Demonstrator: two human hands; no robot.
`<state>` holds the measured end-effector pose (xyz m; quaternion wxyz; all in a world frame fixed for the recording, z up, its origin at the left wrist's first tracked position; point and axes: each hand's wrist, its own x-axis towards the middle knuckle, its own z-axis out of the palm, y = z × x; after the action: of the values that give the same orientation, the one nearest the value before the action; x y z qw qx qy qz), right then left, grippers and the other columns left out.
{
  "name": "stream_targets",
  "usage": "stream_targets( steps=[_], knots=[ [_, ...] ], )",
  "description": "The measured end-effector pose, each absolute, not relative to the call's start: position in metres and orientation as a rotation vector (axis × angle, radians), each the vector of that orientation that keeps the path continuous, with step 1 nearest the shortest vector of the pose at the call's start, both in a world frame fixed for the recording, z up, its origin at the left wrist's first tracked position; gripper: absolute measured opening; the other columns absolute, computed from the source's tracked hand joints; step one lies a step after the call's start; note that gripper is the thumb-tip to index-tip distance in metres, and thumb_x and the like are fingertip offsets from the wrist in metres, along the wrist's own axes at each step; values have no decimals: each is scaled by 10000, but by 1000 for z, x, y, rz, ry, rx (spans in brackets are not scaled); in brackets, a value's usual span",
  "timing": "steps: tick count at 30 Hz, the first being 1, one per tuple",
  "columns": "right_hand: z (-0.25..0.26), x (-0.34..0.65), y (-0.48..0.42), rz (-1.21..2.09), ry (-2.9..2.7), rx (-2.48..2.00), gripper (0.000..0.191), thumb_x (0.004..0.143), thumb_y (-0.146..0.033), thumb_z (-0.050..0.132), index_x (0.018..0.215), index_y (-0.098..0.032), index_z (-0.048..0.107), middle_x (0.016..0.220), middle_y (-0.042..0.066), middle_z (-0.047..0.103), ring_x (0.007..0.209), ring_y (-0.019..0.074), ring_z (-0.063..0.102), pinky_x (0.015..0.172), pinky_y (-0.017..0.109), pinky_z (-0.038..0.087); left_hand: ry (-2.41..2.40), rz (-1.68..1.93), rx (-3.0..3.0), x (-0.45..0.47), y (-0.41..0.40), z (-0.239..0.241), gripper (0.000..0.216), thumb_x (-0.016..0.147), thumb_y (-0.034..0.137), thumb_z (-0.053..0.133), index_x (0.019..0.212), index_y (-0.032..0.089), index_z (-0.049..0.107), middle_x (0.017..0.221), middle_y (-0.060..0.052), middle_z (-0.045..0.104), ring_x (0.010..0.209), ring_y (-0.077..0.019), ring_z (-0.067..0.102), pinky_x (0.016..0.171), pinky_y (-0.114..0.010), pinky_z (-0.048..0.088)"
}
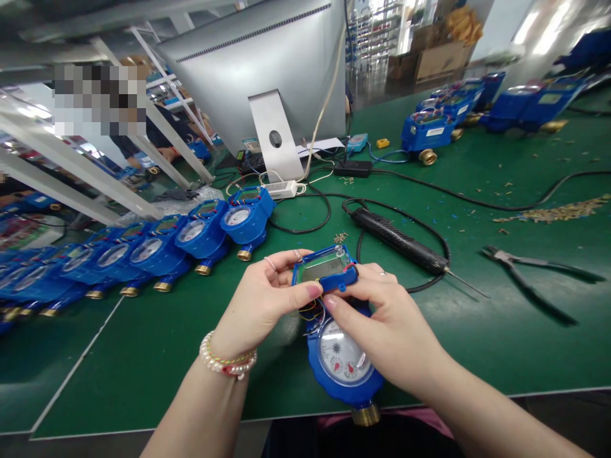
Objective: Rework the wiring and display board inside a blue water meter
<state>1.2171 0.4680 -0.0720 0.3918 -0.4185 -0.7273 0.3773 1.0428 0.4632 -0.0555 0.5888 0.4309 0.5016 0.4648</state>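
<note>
Both hands, left hand (260,299) and right hand (382,324), are steadying the water meter (341,356). Fingers (310,291) are pinching its display module (325,268), keeping the wires slack; the screwdriver (401,242) is lying just beyond.

The meter (344,359) lies at the table's (143,356) near edge; a meter row (143,251) to its left, screwdriver (401,242) and pliers (529,270) right, monitor (267,70) behind.
</note>
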Motion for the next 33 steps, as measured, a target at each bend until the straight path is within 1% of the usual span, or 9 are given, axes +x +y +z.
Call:
stream_targets(
  steps=[6, 14, 16, 18, 20, 22, 27, 29, 33],
  knots=[
    [-72, 1215, 470, 1073, -1741, -1056, 164, 806, -146, 627, 675, -216, 696, 824, 15, 654, 874, 207, 548, 796, 387, 376, 1153, 1107, 1013, 1043, 464, -56, 482, 657, 106, 812, 1103, 144, 630, 1056, -85, 734, 891, -194, 705, 783, -236, 552],
    [-73, 1214, 469, 1059, -1674, -1053, 131, 778, -157, 634, 672, -218, 679, 811, 10, 658, 840, 198, 567, 775, 366, 401, 1175, 1118, 1016, 1043, 464, -55, 509, 612, 125, 836, 1085, 139, 646, 1031, -95, 735, 894, -229, 701, 774, -279, 554],
    [-73, 1213, 468, 1024, -1686, -1065, 133, 774, -140, 631, 677, -218, 680, 787, 5, 650, 834, 198, 561, 776, 367, 388, 1208, 1112, 1023, 1043, 463, -55, 516, 605, 144, 843, 1082, 140, 646, 936, -78, 745, 849, -225, 701, 769, -292, 550],
    [-72, 1212, 468, 961, -1708, -1094, 145, 764, -122, 634, 651, -208, 660, 752, 4, 632, 825, 199, 551, 771, 367, 373, 1258, 1109, 1037, 1043, 463, -56, 521, 604, 164, 846, 1085, 148, 646, 780, -36, 729, 779, -209, 694, 772, -300, 542],
    [-72, 1211, 468, 876, -1741, -1127, 155, 753, -111, 645, 624, -198, 638, 735, 5, 617, 821, 200, 541, 763, 365, 358, 1289, 1113, 1056, 1043, 463, -56, 503, 616, 175, 841, 1081, 163, 648, 639, 15, 670, 711, -183, 676, 778, -302, 532],
    [-72, 1211, 467, 809, -1783, -1147, 156, 755, -116, 653, 623, -197, 638, 735, 7, 612, 821, 201, 534, 751, 360, 345, 1296, 1115, 1067, 1042, 462, -57, 482, 631, 171, 832, 1077, 178, 648, 562, 50, 608, 665, -163, 656, 783, -300, 522],
    [-72, 1213, 466, 839, -1851, -1125, 150, 802, -155, 659, 676, -230, 694, 744, -2, 616, 822, 193, 526, 732, 352, 329, 1313, 1113, 1074, 1041, 460, -55, 477, 631, 179, 831, 1069, 180, 644, 549, 54, 585, 634, -163, 633, 743, -293, 506],
    [-72, 1214, 465, 872, -1827, -1114, 135, 802, -155, 670, 714, -247, 714, 762, -5, 628, 829, 190, 530, 739, 352, 334, 1313, 1108, 1075, 1041, 459, -54, 461, 636, 187, 830, 1057, 188, 642, 556, 62, 572, 596, -137, 605, 735, -281, 498],
    [-72, 1213, 465, 902, -1785, -1108, 135, 785, -150, 690, 748, -274, 729, 788, -16, 649, 845, 191, 541, 753, 352, 340, 1303, 1082, 1082, 1040, 461, -53, 456, 651, 195, 826, 1062, 196, 629, 535, 98, 479, 481, -63, 468, 756, -270, 491]
  ],
)
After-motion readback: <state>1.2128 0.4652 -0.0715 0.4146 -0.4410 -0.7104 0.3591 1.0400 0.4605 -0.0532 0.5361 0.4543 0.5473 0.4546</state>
